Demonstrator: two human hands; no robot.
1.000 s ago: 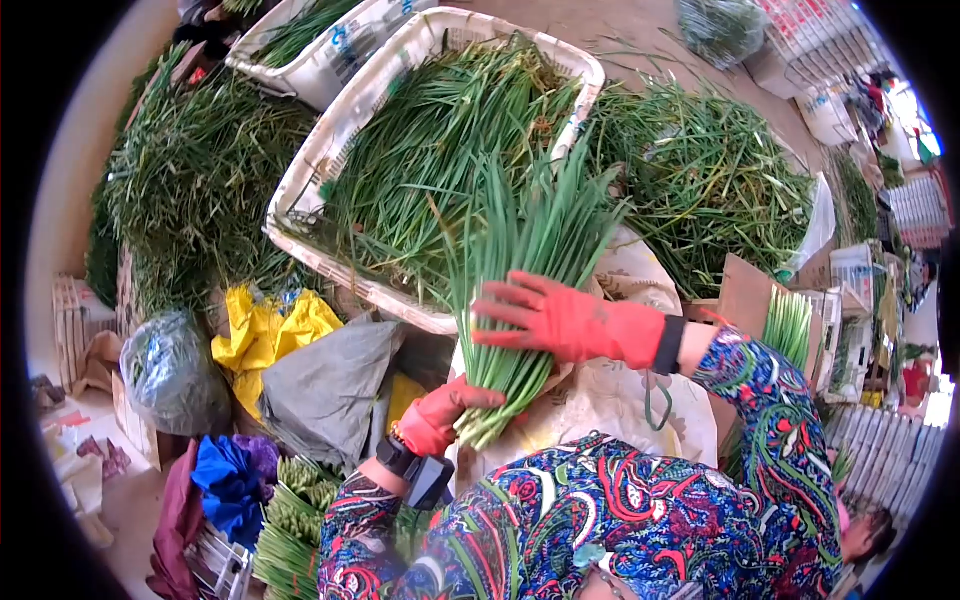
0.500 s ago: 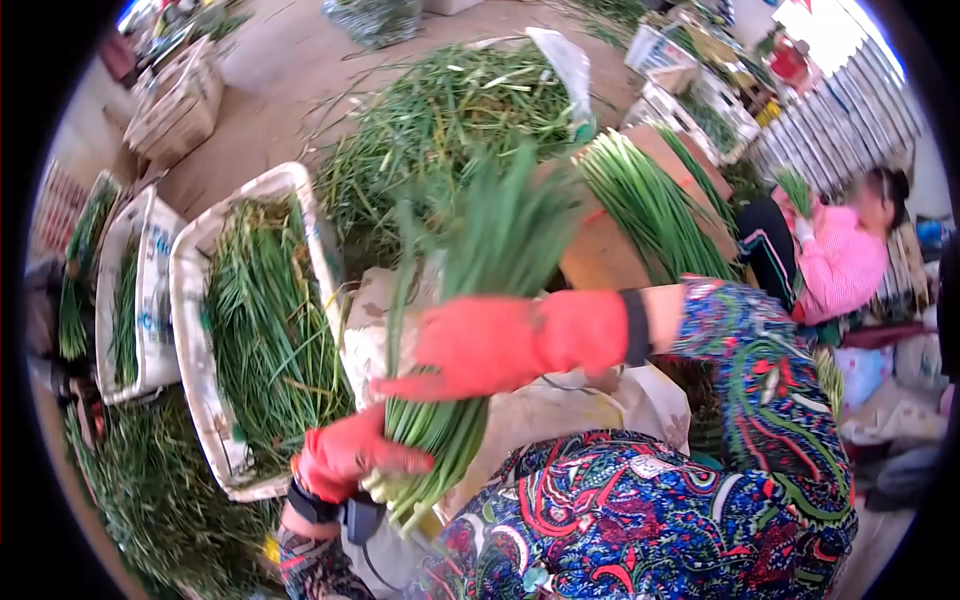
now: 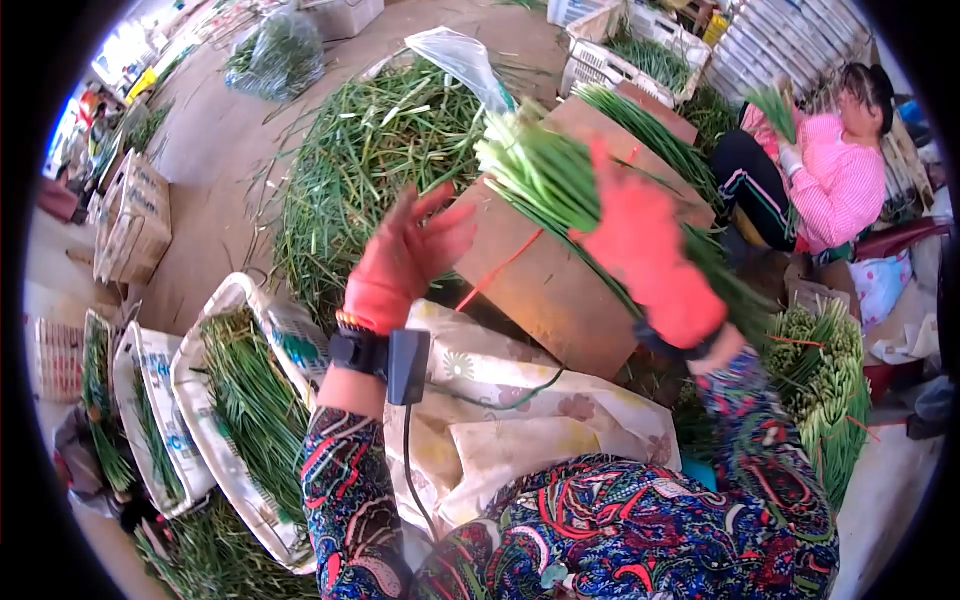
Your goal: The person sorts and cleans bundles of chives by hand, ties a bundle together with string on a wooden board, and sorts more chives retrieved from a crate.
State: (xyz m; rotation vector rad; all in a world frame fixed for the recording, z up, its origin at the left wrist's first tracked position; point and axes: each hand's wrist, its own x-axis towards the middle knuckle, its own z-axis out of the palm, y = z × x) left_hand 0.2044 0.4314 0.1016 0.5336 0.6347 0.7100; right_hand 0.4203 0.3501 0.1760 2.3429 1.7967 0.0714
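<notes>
Wearing a red glove, my right hand (image 3: 655,255) is closed round a bunch of garlic chives (image 3: 548,172). The bunch's pale cut ends point up and left, over a brown board (image 3: 545,310); its leaves trail to the lower right behind my forearm. My left hand (image 3: 410,255), also in a red glove, is raised with fingers apart and holds nothing. It is nearest the large heap of loose green leaves (image 3: 375,140). A red tie (image 3: 505,268) lies across the board, and more chives (image 3: 655,140) lie on its far side.
White crates of greens (image 3: 262,400) stand at the left. A patterned cloth (image 3: 540,420) covers my lap. Tied bunches (image 3: 825,370) are piled at the right, near a person in a pink striped top (image 3: 840,190) holding greens. A plastic bag (image 3: 275,55) sits at the back.
The chives have gone from upright before my lap to over the board at the right, cut ends now upward, in my right hand. My left hand has let go and risen. The view has shifted.
</notes>
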